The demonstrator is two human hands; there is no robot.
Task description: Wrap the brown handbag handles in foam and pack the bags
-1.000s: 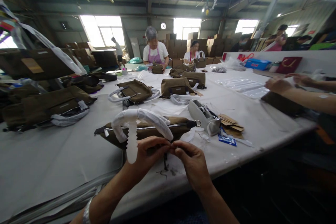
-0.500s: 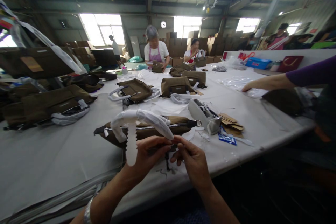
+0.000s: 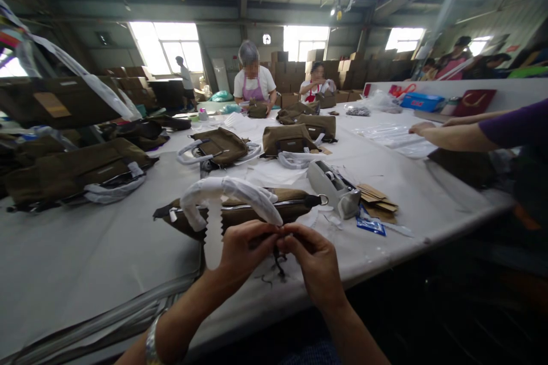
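Whatever lies between fingertips (image 3: 273,230) of your left hand (image 3: 247,248) and right hand (image 3: 314,256): hidden. Handbag (image 3: 245,217) partly behind your left hand. Your forearms (image 3: 186,313) cut off at bottom edge. Co-worker's purple sleeve (image 3: 516,125) cut at right edge. Blue packet (image 3: 370,224): print too small to read.

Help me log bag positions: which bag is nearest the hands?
The brown bag with its silver zipper showing, beside the grey tape dispenser; the other bags lie farther away.

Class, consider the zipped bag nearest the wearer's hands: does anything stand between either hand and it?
Only on the left: a notched white strip hangs before the zipped bag, beside the left hand. Nothing visible blocks the right hand.
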